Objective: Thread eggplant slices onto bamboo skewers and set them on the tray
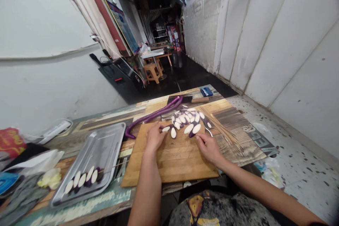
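- Reaching with both hands into the eggplant slices heaped at the far edge of the cutting board.
- Left hand: fingers curled down on the board, tips at a slice; whether it actually pinches one I cannot tell.
- Right hand: fingers half closed beside a slice, possibly gripping a thin skewer; too blurred to confirm.
- Risk: loose bamboo skewers fan out just right of the right hand, points close to fingers, so a poke looks likely on a careless grab.
- Risk: pile sits near the board's far edge, a nudge can roll slices onto the table.
- Risk: skewered slices lie in the metal tray, and their stick tip overhangs the rim toward the board, easy to snag with the left forearm.
- Whole eggplants touch the board's far-left corner.
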Demonstrator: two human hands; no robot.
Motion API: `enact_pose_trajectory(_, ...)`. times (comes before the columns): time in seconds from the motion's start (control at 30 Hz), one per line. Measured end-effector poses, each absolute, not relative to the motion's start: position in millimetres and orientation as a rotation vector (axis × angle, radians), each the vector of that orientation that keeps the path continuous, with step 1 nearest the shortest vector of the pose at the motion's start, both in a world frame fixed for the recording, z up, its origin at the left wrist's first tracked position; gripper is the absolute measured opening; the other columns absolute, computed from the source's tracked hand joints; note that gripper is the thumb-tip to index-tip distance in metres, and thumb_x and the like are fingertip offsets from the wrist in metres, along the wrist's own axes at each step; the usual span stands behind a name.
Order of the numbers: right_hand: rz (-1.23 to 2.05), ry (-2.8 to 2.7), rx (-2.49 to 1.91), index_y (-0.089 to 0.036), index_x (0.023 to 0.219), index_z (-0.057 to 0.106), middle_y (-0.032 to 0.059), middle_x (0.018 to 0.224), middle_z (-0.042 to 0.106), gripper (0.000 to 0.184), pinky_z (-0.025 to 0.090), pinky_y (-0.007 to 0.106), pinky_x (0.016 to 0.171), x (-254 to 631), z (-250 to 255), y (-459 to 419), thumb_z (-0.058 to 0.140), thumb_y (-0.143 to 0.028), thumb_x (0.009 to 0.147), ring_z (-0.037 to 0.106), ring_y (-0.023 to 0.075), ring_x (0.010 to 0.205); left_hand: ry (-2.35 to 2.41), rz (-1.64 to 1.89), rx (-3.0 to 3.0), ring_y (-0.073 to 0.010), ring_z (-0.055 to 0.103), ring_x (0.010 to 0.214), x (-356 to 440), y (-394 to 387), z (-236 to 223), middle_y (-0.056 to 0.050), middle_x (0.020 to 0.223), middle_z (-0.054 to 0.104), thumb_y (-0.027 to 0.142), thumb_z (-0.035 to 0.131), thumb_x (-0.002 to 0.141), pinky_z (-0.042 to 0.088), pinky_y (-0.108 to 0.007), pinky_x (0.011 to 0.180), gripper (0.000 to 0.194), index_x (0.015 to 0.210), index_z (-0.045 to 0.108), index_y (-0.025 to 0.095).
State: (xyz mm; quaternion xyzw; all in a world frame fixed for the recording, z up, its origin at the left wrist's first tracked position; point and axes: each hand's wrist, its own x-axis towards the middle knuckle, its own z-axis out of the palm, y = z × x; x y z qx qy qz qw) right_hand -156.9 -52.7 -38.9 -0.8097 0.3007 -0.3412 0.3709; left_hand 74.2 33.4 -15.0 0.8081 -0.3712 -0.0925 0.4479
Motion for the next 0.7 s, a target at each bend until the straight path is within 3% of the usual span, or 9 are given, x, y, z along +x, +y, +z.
enact_pose_trajectory(0.1, -0.872, 0.751, -2.121, -0.017, 0.09, 0.067, 0.0047, 0.072, 0.068, 0.03, 0.042, 0.025, 0.059, -159, -39, -50, 0.041, -0.03, 0.089, 0.06, 0.0168, 0.062, -0.8, -0.204, 1.924, -0.0231, 0.06, 0.09, 71, 32, -10, -0.007, 0.088, 0.069, 0.024, 0.066, 0.066, 0.041, -0.033, 0.086, 0.012, 0.077, 0.067, 0.019)
enact_pose_trajectory(0.27, -0.818, 0.632, -2.174, -0.018, 0.09, 0.068, 0.0046, 0.078, 0.069, 0.028, 0.043, 0.024, 0.064, -161, -40, -43, 0.041, -0.027, 0.09, 0.062, 0.0163, 0.068, -0.41, -0.444, 1.508, -0.0144, 0.063, 0.067, 59, 24, -7, -0.006, 0.075, 0.068, 0.022, 0.067, 0.066, 0.048, -0.026, 0.069, 0.018, 0.082, 0.063, 0.013)
enact_pose_trajectory(0.43, -0.754, 0.584, -2.162, -0.018, 0.091, 0.068, 0.0042, 0.079, 0.07, 0.027, 0.042, 0.024, 0.061, -162, -40, -39, 0.042, -0.027, 0.089, 0.062, 0.0158, 0.066, -0.231, -0.862, 1.147, -0.0159, 0.067, 0.072, 40, 16, -2, -0.007, 0.079, 0.069, 0.01, 0.068, 0.066, 0.053, -0.025, 0.066, 0.02, 0.082, 0.057, 0.012)
enact_pose_trajectory(0.57, -0.747, 0.579, -2.136, -0.019, 0.092, 0.067, 0.0038, 0.08, 0.07, 0.027, 0.043, 0.025, 0.063, -163, -39, -38, 0.042, -0.027, 0.089, 0.063, 0.0166, 0.069, -0.173, -0.946, 1.109, -0.016, 0.068, 0.074, 30, 12, 0, -0.01, 0.084, 0.069, 0.007, 0.066, 0.071, 0.055, -0.024, 0.068, 0.021, 0.09, 0.062, 0.01)
enact_pose_trajectory(0.7, -0.744, 0.577, -2.128, -0.02, 0.094, 0.067, 0.0037, 0.082, 0.071, 0.026, 0.044, 0.025, 0.065, -164, -39, -38, 0.042, -0.028, 0.089, 0.064, 0.0172, 0.072, -0.149, -0.942, 1.114, -0.0151, 0.067, 0.073, 30, 11, -2, -0.01, 0.084, 0.069, 0.008, 0.066, 0.071, 0.055, -0.024, 0.069, 0.015, 0.086, 0.063, 0.009)
